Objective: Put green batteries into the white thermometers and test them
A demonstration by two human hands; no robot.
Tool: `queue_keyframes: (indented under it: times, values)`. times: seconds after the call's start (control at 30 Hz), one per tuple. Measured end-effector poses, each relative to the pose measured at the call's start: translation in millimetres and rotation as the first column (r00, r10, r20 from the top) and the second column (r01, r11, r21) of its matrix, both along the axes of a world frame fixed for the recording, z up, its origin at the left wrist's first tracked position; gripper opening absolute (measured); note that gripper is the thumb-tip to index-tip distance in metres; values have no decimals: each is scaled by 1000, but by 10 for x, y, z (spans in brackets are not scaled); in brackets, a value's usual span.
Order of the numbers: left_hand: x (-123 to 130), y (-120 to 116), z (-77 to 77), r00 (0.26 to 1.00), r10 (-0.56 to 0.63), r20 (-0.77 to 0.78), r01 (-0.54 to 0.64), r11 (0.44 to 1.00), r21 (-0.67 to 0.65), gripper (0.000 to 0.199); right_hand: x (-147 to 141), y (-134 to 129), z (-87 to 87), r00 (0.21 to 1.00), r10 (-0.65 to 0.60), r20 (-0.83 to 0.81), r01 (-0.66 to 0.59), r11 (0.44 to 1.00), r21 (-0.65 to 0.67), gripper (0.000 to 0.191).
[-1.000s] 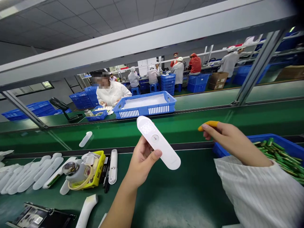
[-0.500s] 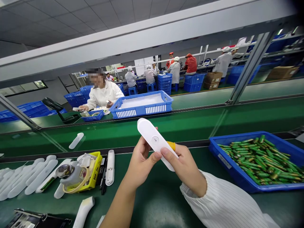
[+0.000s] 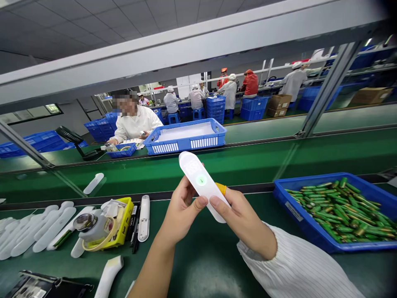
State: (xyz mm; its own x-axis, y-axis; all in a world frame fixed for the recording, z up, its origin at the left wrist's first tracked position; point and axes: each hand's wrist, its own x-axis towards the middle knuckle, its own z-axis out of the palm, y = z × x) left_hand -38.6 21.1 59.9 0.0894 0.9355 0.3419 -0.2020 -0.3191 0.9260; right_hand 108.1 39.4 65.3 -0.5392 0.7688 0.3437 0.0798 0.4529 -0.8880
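A long white device [image 3: 207,191] with rounded ends is held tilted in front of me, its upper end pointing up and left. A round spot on its face glows green, with faint marks lit above it. My left hand [image 3: 183,207] grips its left side, the thumb on the near edge and the other fingers partly hidden behind. My right hand [image 3: 240,213] holds the lower right part, thumb on the face; a yellow band is around one finger.
On the right a blue tray [image 3: 310,244] holds green batteries. At left lie several white devices [image 3: 54,229], a yellow basket [image 3: 125,225] with a bottle, black pens and an opened white device [image 3: 144,219]. A blue crate [image 3: 186,144] and a person [image 3: 136,122] are across the green belt.
The round spot on the held device has lit up green, and faint marks have appeared above it. The loose white device on the belt has moved left.
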Motion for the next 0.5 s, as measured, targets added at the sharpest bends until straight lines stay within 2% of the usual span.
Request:
queue_keyframes:
  times: [0.07, 0.13, 0.23, 0.3, 0.33, 0.37, 0.43, 0.5]
  values:
    - [-3, -3, 4, 1000, 6, -9, -6, 1000, -8, 64, 16, 12, 35, 1000, -9, 25, 8, 999, 40, 42]
    - [-9, -5, 8, 1000, 14, -20, -14, 1000, -17, 66, 113, 79, 91, 996, -68, 58, 63, 994, 86, 46]
    - [-19, -5, 11, 999, 28, -36, -29, 999, -24, 67, 496, 333, 160, 939, -282, 197, 265, 958, 109, 45]
    - [-21, -2, 12, 999, 36, -39, -37, 999, -27, 66, 883, 586, 144, 828, -419, 373, 415, 905, 95, 41]
    - [-21, 0, 12, 999, 37, -36, -38, 999, -28, 65, 1087, 717, 111, 743, -473, 474, 504, 861, 69, 37]
    - [-20, 1, 12, 999, 35, -32, -36, 999, -30, 63, 1282, 840, 61, 633, -540, 555, 612, 788, 69, 32]
    - [-15, 0, 12, 999, 28, -23, -28, 999, -27, 55, 1599, 1032, -75, 509, -615, 602, 719, 689, 96, 24]
    - [-9, -4, 13, 1000, 21, -20, -22, 999, -25, 47, 1777, 1132, -242, 463, -680, 568, 768, 628, 125, 31]
